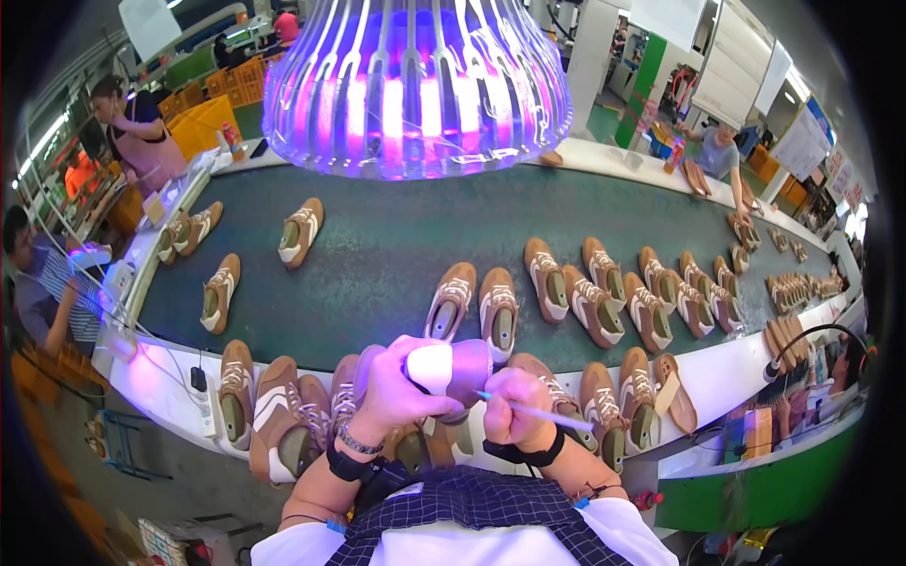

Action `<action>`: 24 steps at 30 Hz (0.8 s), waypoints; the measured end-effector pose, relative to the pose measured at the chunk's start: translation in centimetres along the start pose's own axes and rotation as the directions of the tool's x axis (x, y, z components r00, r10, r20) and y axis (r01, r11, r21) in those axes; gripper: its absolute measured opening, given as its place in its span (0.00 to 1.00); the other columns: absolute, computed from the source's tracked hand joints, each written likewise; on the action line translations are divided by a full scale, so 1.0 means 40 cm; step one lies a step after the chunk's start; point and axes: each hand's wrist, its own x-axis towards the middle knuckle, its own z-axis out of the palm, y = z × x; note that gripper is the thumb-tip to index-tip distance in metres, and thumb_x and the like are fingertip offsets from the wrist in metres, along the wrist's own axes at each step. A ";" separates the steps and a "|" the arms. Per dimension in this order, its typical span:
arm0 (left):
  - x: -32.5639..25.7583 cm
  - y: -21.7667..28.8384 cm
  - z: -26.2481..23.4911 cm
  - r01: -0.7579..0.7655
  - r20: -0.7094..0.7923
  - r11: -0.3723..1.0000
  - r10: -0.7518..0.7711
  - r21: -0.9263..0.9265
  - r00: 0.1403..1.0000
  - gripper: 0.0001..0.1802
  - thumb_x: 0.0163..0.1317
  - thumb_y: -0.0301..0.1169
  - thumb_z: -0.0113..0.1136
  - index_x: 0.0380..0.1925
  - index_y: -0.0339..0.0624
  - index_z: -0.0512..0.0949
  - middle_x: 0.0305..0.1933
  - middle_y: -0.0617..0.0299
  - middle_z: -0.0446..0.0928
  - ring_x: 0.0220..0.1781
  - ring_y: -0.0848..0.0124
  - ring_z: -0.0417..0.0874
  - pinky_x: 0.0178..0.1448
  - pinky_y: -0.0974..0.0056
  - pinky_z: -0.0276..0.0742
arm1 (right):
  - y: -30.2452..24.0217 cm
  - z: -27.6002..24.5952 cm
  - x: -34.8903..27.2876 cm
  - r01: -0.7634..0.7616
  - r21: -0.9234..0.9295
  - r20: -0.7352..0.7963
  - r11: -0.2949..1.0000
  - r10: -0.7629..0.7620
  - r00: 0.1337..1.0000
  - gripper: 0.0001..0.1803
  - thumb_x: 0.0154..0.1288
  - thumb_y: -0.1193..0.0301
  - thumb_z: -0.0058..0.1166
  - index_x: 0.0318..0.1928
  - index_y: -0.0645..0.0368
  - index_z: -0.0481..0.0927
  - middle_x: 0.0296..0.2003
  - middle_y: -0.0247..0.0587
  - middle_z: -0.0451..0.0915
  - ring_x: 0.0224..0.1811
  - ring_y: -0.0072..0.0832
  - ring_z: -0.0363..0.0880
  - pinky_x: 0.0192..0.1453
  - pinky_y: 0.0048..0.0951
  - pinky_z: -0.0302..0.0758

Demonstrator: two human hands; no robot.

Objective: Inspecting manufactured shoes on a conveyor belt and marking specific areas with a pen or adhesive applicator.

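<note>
My left hand (392, 387) is wrapped round a brown shoe (469, 366) with a white heel patch, held up close in front of me. Pinched in my right hand (519, 410) is a slim pale pen (557, 418). Its teal tip meets or nearly meets the shoe's side; I cannot tell which. Just beyond the held shoe, a laced brown sneaker (451, 298) stands beside a matching sneaker (497, 304) on the dark green belt (377, 236). More brown sneakers (278, 415) line the white ledge to my left, and others (599, 396) sit to my right.
A clear ribbed lamp (415, 104) glows purple overhead, beyond my hands. Several sneakers (590, 297) crowd the belt's right side. A brown insole-like piece (674, 391) lies on the right ledge. One person (146, 141) works at far left, another (720, 151) at far right.
</note>
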 end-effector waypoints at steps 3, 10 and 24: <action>0.010 -0.009 0.002 0.016 -0.002 1.000 -0.016 -0.027 1.000 0.37 0.23 0.31 0.80 0.41 0.37 0.77 0.39 0.62 0.76 0.42 0.72 0.78 0.49 0.67 0.73 | -0.011 -0.011 0.002 0.033 -0.008 0.099 0.999 -0.032 0.995 0.04 0.58 0.79 0.44 0.34 0.63 0.64 0.23 0.42 0.73 0.18 0.27 0.72 0.21 0.26 0.70; 0.030 -0.008 0.001 -0.081 0.145 0.994 0.092 -0.078 0.985 0.36 0.23 0.32 0.80 0.41 0.38 0.78 0.39 0.62 0.76 0.42 0.71 0.78 0.50 0.66 0.73 | -0.020 -0.033 0.044 -0.356 0.379 -0.094 0.854 0.419 0.903 0.04 0.66 0.76 0.40 0.34 0.64 0.62 0.22 0.38 0.72 0.17 0.14 0.66 0.21 0.17 0.65; 0.032 0.025 0.018 -0.062 0.174 0.998 0.065 -0.017 0.983 0.37 0.22 0.35 0.81 0.40 0.39 0.80 0.38 0.62 0.79 0.41 0.72 0.80 0.47 0.67 0.73 | -0.016 -0.059 0.042 -0.445 0.383 -0.012 0.809 0.486 0.874 0.02 0.65 0.77 0.41 0.34 0.63 0.64 0.22 0.35 0.72 0.18 0.14 0.67 0.21 0.18 0.66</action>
